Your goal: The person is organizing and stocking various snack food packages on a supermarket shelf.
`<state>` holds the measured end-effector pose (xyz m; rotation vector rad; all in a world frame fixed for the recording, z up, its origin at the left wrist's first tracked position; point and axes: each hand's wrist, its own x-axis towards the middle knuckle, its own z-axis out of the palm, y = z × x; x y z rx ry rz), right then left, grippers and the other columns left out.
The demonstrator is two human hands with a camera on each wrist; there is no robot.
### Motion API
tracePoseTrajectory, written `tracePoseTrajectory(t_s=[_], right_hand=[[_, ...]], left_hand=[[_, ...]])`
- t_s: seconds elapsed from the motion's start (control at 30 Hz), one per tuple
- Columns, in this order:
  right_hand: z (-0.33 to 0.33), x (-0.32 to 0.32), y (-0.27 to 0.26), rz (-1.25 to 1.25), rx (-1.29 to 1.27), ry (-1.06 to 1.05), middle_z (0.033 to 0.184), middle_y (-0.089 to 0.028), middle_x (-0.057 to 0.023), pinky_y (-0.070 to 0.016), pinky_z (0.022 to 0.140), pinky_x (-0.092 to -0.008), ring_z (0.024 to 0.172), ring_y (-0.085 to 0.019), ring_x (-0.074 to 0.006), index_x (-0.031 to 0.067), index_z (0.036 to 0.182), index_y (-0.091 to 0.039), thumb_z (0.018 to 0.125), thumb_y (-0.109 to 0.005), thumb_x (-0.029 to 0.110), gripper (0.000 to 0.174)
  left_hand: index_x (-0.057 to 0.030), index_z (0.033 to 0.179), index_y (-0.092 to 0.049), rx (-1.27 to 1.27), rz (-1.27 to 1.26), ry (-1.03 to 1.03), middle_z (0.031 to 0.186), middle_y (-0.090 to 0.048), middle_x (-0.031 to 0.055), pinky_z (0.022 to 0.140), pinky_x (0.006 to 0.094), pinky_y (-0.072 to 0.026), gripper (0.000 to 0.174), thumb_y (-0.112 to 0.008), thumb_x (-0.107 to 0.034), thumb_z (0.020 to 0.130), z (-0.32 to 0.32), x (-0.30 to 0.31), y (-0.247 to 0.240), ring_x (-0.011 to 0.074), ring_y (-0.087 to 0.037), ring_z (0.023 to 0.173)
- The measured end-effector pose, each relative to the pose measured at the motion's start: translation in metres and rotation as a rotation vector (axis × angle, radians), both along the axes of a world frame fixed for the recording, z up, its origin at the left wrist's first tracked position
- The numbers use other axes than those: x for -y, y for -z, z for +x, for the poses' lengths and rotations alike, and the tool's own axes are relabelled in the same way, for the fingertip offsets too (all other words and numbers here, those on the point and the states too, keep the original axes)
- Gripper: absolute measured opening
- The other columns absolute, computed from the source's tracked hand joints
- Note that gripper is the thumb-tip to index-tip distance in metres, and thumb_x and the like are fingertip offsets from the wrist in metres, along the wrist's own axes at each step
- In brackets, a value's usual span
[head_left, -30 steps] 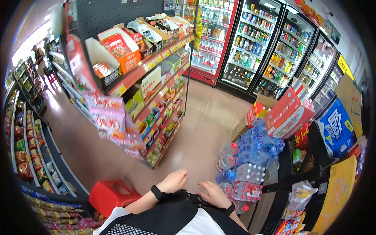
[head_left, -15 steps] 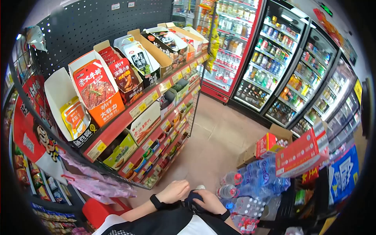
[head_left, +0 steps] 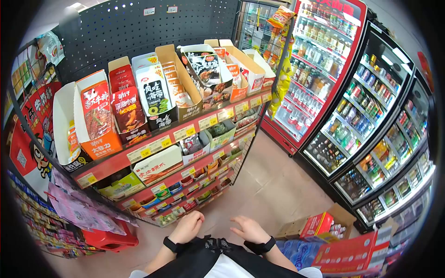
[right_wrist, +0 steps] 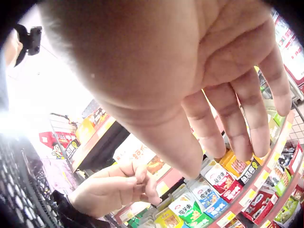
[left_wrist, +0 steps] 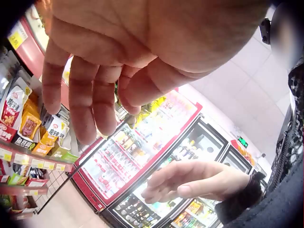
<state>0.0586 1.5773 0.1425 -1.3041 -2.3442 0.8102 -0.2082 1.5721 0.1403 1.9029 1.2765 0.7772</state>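
Note:
Low in front of the body, my left hand [head_left: 187, 226] has loosely bent fingers and holds nothing. To its right, apart from it, hangs my right hand [head_left: 250, 230] with relaxed fingers, also without anything in it. Each wrist wears a black band. Nearest to both hands is the snack shelf [head_left: 169, 140], beyond and left of them. On its top tier stand an orange snack box [head_left: 103, 142], a white seaweed packet [head_left: 155, 92] and several other cartons. In the right wrist view, snack packets [right_wrist: 187, 206] line a shelf behind the hands.
A red-framed drinks cooler [head_left: 343, 58] and black coolers [head_left: 313, 167] stand beyond the tiled floor [head_left: 259, 185]. At lower right are an open carton [head_left: 291, 229], wrapped water bottles [head_left: 292, 252] and a red box [head_left: 347, 252]. A red stool [head_left: 111, 238] and hanging pink packets [head_left: 83, 206] are at left.
The view has turned right, toward the snack shelf's front and the coolers. The hands, close together half a second ago, are now farther apart. The stacked bottles have slid toward the lower edge.

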Motion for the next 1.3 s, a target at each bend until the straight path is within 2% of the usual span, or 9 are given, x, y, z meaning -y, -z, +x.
tracePoseTrajectory(t_s=[0.2, 0.43, 0.7, 0.83, 0.9, 1.03, 1.07, 1.2, 1.3], right_hand=[[0.009, -0.045, 0.004, -0.032, -0.043, -0.143, 0.105, -0.062, -0.0173, -0.0493, 0.086, -0.0427, 0.101, -0.059, -0.0357, 0.0035, 0.114, -0.058, 0.088, -0.062, 0.026, 0.035], [0.013, -0.098, -0.001, -0.053, -0.082, -0.183, 0.109, -0.062, -0.0176, -0.0481, 0.088, -0.0417, 0.102, -0.059, -0.0357, 0.0032, 0.117, -0.058, 0.088, -0.062, 0.026, 0.036], [0.058, -0.155, -0.031, 0.068, 0.041, 0.137, 0.103, -0.063, -0.0168, -0.049, 0.083, -0.0416, 0.097, -0.06, -0.0359, 0.0051, 0.115, -0.059, 0.087, -0.064, 0.023, 0.034], [0.066, -0.177, -0.037, 0.12, -0.06, 0.252, 0.095, -0.063, -0.017, -0.0496, 0.079, -0.0421, 0.092, -0.061, -0.0363, 0.0048, 0.11, -0.061, 0.086, -0.064, 0.022, 0.03], [0.071, -0.195, -0.04, 0.131, -0.101, 0.23, 0.094, -0.063, -0.0166, -0.0498, 0.077, -0.0419, 0.09, -0.061, -0.0361, 0.0048, 0.109, -0.062, 0.086, -0.064, 0.021, 0.028], [0.087, -0.24, -0.063, 0.179, -0.146, 0.214, 0.092, -0.064, -0.0151, -0.0502, 0.075, -0.0408, 0.087, -0.062, -0.0351, 0.0045, 0.106, -0.064, 0.085, -0.064, 0.017, 0.024], [0.091, -0.254, -0.069, 0.257, -0.165, 0.221, 0.092, -0.065, -0.0137, -0.0507, 0.074, -0.0389, 0.087, -0.063, -0.0323, 0.0041, 0.102, -0.065, 0.084, -0.063, 0.011, 0.019], [0.098, -0.314, -0.103, 0.502, -0.361, 0.17, 0.097, -0.066, -0.0116, -0.0516, 0.074, -0.0356, 0.086, -0.064, -0.0281, 0.0029, 0.098, -0.067, 0.079, -0.064, -0.001, 0.02], [0.102, -0.352, -0.133, 0.674, -0.508, 0.07, 0.093, -0.067, -0.0114, -0.0513, 0.073, -0.0355, 0.084, -0.065, -0.0271, 0.0022, 0.093, -0.067, 0.076, -0.066, -0.006, 0.019]], left_hand=[[-0.004, 0.094, -0.057, -0.035, -0.103, -0.031, 0.092, -0.06, 0.0151, 0.079, 0.0427, -0.0471, 0.012, -0.05, -0.013, 0.092, 0.027, -0.01, -0.001, 0.0341, -0.059, 0.09], [-0.0027, 0.096, -0.058, -0.025, -0.028, 0.041, 0.094, -0.062, 0.0153, 0.079, 0.0422, -0.0484, 0.013, -0.05, -0.012, 0.091, 0.046, -0.086, -0.002, 0.034, -0.061, 0.091], [-0.003, 0.099, -0.058, 0.052, 0.086, 0.266, 0.092, -0.06, 0.0141, 0.078, 0.0393, -0.0471, 0.013, -0.049, -0.011, 0.093, 0.079, -0.195, -0.013, 0.0317, -0.059, 0.09], [-0.0027, 0.1, -0.057, 0.082, 0.058, 0.372, 0.092, -0.058, 0.0132, 0.077, 0.0385, -0.0462, 0.012, -0.049, -0.009, 0.093, 0.088, -0.219, -0.009, 0.031, -0.058, 0.089], [-0.0032, 0.101, -0.057, 0.052, 0.036, 0.409, 0.096, -0.059, 0.0133, 0.078, 0.0376, -0.0461, 0.013, -0.049, -0.008, 0.093, 0.091, -0.229, -0.009, 0.0303, -0.058, 0.091], [-0.0029, 0.102, -0.058, 0.077, -0.052, 0.316, 0.095, -0.059, 0.0134, 0.078, 0.0375, -0.0465, 0.013, -0.049, -0.007, 0.093, 0.097, -0.242, -0.019, 0.03, -0.06, 0.09], [-0.0028, 0.102, -0.058, 0.07, -0.055, 0.28, 0.095, -0.059, 0.0134, 0.078, 0.0375, -0.0466, 0.014, -0.049, -0.007, 0.093, 0.099, -0.246, -0.021, 0.03, -0.06, 0.089], [-0.0017, 0.102, -0.058, 0.081, -0.062, 0.038, 0.094, -0.061, 0.0139, 0.078, 0.0365, -0.0479, 0.014, -0.049, -0.005, 0.092, 0.11, -0.254, -0.036, 0.0301, -0.061, 0.09], [-0.0022, 0.101, -0.059, 0.107, -0.04, -0.177, 0.095, -0.062, 0.014, 0.079, 0.0373, -0.0484, 0.014, -0.049, -0.005, 0.092, 0.128, -0.254, -0.052, 0.0319, -0.061, 0.091]])
